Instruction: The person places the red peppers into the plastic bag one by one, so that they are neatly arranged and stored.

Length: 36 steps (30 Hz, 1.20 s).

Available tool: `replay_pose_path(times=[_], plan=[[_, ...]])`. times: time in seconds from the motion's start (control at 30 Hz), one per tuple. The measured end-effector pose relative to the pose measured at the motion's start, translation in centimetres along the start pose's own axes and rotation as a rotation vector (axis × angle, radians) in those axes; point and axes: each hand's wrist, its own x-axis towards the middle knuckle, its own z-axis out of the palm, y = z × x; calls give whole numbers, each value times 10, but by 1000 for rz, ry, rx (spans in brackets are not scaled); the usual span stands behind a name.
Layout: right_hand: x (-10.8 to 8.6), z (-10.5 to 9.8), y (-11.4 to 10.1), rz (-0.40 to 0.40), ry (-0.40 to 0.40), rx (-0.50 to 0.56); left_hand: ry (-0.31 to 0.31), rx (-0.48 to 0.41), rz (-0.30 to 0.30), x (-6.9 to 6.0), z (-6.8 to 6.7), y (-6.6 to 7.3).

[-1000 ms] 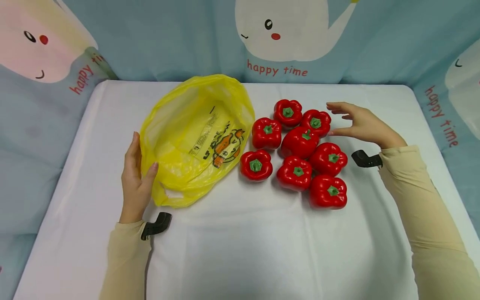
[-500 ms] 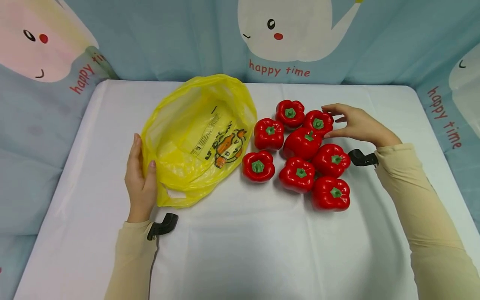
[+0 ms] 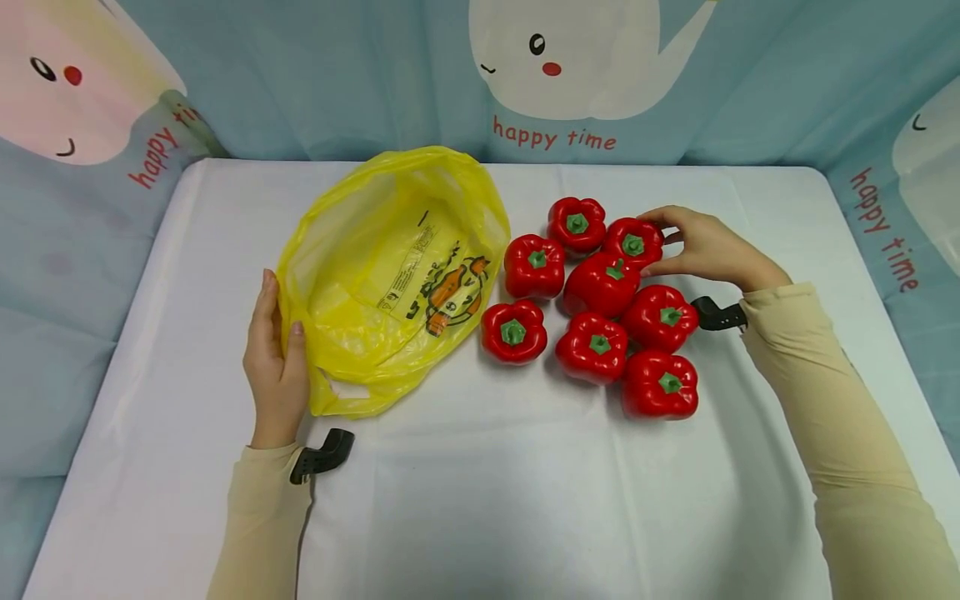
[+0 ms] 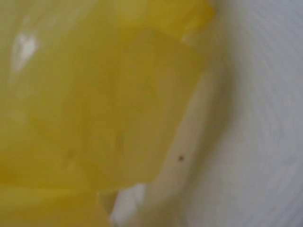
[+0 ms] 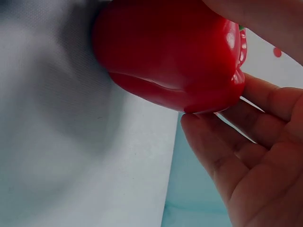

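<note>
A yellow plastic bag lies with its mouth open on the left half of the table. My left hand holds its left side, thumb in front and fingers along the outer edge. In the left wrist view, blurred yellow film covers most of the hand. Several red bell peppers with green stems sit in a cluster right of the bag. My right hand grips the back-right bell pepper from its right side. The right wrist view shows that pepper between thumb and fingers.
Close around the gripped pepper stand other bell peppers, including one in the middle and one at the back. The front-right pepper is nearest me. A white cloth covers the table, and a blue printed curtain hangs behind.
My right hand has moved left from beside the cluster, and its fingers and thumb have closed on the back-right bell pepper. The left hand and the bag have stayed nearly in place.
</note>
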Motion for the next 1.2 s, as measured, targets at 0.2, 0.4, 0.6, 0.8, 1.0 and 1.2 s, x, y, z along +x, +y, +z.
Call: replay_pose_path(times=[0.2,0.4,0.6,0.8,1.0,1.2], plan=[[-2,2,0,0,21,-4,0,14,-1,0,0,1],[-1,3,1,5,24,-1,-6,20,-6,-1,-1,-3],[-1,4,2,3,30,5,-5,17,-4,-1,-1,-3],[-4,2,4,-5,54,4,-3,21,1,-1,-1,-5],[-5,2,7,-4,66,-8,3,16,14,-1,0,-6],[-4,2,3,7,24,35,7,28,10,-1,-1,-5]])
